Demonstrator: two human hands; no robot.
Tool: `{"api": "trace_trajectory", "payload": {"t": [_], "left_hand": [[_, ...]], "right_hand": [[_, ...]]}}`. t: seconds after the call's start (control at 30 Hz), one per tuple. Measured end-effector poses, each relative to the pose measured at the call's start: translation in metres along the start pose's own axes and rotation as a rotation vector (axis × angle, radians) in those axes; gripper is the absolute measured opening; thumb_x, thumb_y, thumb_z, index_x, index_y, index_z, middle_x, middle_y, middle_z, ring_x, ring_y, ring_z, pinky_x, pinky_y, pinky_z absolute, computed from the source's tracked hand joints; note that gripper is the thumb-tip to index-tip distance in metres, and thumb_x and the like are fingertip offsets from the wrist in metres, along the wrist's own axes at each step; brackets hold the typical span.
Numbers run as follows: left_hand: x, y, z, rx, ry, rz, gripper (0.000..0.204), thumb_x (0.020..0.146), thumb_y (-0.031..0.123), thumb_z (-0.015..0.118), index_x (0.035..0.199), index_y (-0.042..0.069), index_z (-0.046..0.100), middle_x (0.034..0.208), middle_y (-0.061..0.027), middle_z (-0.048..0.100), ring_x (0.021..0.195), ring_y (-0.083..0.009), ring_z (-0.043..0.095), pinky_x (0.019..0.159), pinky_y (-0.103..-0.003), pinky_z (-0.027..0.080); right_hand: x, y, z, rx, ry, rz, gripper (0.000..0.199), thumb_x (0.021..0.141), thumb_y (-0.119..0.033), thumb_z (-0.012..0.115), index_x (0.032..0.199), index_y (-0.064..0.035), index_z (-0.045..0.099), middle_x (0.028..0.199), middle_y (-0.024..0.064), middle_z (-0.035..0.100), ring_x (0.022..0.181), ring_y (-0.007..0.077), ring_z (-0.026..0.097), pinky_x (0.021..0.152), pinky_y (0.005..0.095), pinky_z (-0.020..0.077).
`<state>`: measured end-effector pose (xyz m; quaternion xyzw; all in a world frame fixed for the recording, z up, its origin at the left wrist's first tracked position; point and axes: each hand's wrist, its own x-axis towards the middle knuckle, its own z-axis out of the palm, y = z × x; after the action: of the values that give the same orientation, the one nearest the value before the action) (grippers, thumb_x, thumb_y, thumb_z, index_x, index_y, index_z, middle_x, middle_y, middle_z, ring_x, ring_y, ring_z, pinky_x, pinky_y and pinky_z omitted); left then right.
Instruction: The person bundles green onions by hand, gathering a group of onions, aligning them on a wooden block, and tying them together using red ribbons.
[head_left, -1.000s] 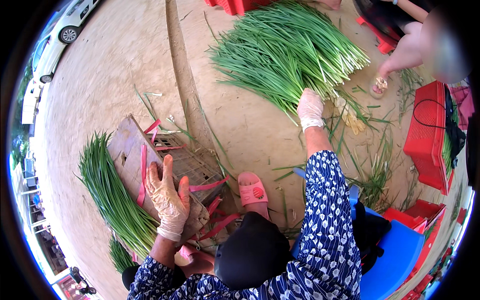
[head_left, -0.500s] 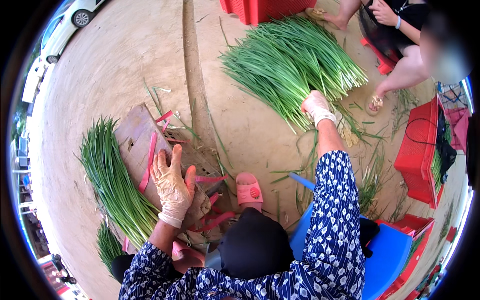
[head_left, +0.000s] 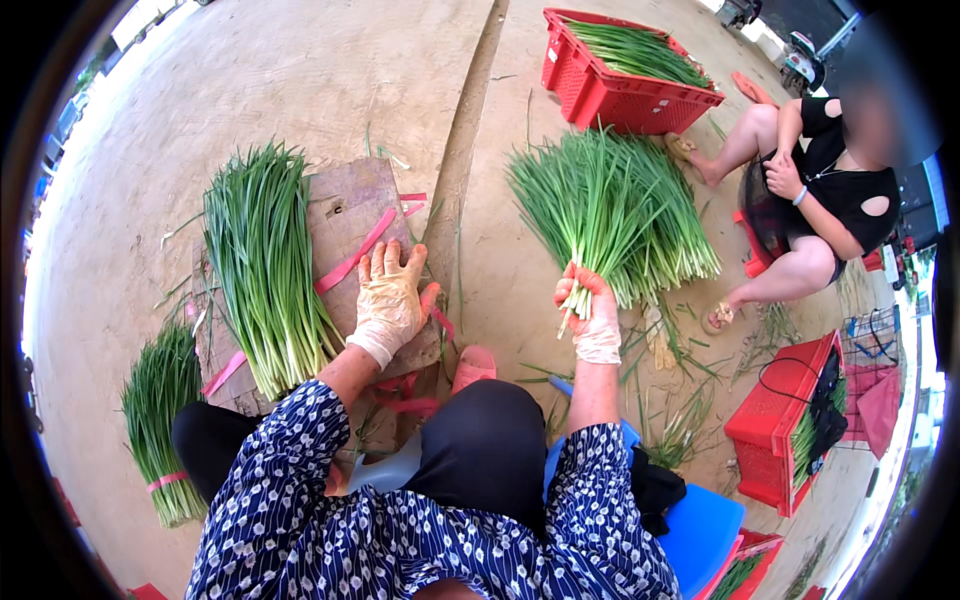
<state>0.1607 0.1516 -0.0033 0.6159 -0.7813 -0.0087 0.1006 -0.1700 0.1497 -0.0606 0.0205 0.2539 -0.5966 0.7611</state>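
My left hand (head_left: 388, 303), in a thin whitish glove, rests open with fingers spread on a worn wooden board (head_left: 345, 205). A pink strap (head_left: 357, 262) runs across the board by its fingertips. On the board's left side lies a thick row of long green chives (head_left: 262, 265), pale stems toward me. My right hand (head_left: 594, 312), also gloved, is closed round the stem ends of a bunch of chives (head_left: 592, 215). That bunch overlaps the larger chive pile (head_left: 675, 225) on the ground behind it; whether it is fully clear of the pile I cannot tell.
A chive bundle (head_left: 160, 400) with a pink band lies at the left. Red crates (head_left: 625, 103) holding chives stand at the far side and at right. A seated person (head_left: 800, 190) is beyond the pile. A blue plastic stool (head_left: 700, 535) is near my right side.
My right hand has gone from reaching onto the pile to gripping a bunch by its stems, drawn nearer me. My left hand stays spread at the board. The whole view has shifted.
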Motion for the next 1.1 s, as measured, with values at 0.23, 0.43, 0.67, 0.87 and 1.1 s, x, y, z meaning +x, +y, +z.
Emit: {"api": "trace_trajectory", "payload": {"t": [0.23,0.43,0.67,0.87,1.1], "left_hand": [[-0.003,-0.004,0.006,-0.04,-0.025,-0.011,0.066,0.088,0.042,0.063,0.145,0.013,0.044,0.149,-0.0303,0.035,0.141,-0.0463,0.029,0.116,-0.058,0.018],[0.006,0.011,-0.043,-0.723,-0.286,-0.149,0.056,0.085,0.043,0.074,0.119,-0.002,0.067,0.106,-0.0212,0.07,0.105,-0.0307,0.065,0.09,-0.036,0.05],[-0.019,0.043,-0.123,-1.465,0.051,-0.163,0.028,0.092,0.021,0.072,0.108,-0.002,0.07,0.091,-0.0014,0.068,0.087,-0.0092,0.059,0.078,-0.028,0.049],[-0.009,0.035,-0.181,-0.521,0.462,0.175,0.038,0.076,0.024,0.08,0.103,0.0,0.071,0.096,-0.0177,0.068,0.095,-0.0289,0.059,0.086,-0.04,0.047],[-0.004,-0.003,-0.17,0.081,0.439,0.429,0.042,0.08,0.029,0.066,0.116,0.008,0.065,0.116,-0.015,0.06,0.107,-0.0338,0.053,0.095,-0.048,0.04]], "right_hand": [[-0.05,0.033,0.051,0.232,-0.269,0.107,0.03,0.084,-0.001,0.067,0.114,0.0007,0.061,0.093,0.0075,0.064,0.074,0.0188,0.053,0.068,0.0359,0.0486],[-0.093,0.048,0.106,0.04,-0.401,0.128,0.032,0.084,-0.002,0.067,0.114,-0.0001,0.055,0.088,0.0055,0.057,0.072,0.0168,0.05,0.066,0.0339,0.0471],[-0.134,0.054,0.136,-0.363,-0.329,0.082,0.03,0.079,-0.003,0.066,0.106,0.0055,0.059,0.084,0.0125,0.06,0.07,0.0219,0.056,0.062,0.0353,0.0485],[-0.189,0.075,0.173,-0.689,-0.284,0.116,0.036,0.072,-0.002,0.07,0.107,0.0023,0.059,0.081,0.0123,0.062,0.062,0.0205,0.056,0.055,0.0334,0.0482],[-0.246,0.094,0.182,-0.855,-0.299,0.25,0.044,0.069,-0.005,0.075,0.11,0.0004,0.061,0.08,0.0123,0.063,0.063,0.0203,0.06,0.056,0.0322,0.0501]]}}
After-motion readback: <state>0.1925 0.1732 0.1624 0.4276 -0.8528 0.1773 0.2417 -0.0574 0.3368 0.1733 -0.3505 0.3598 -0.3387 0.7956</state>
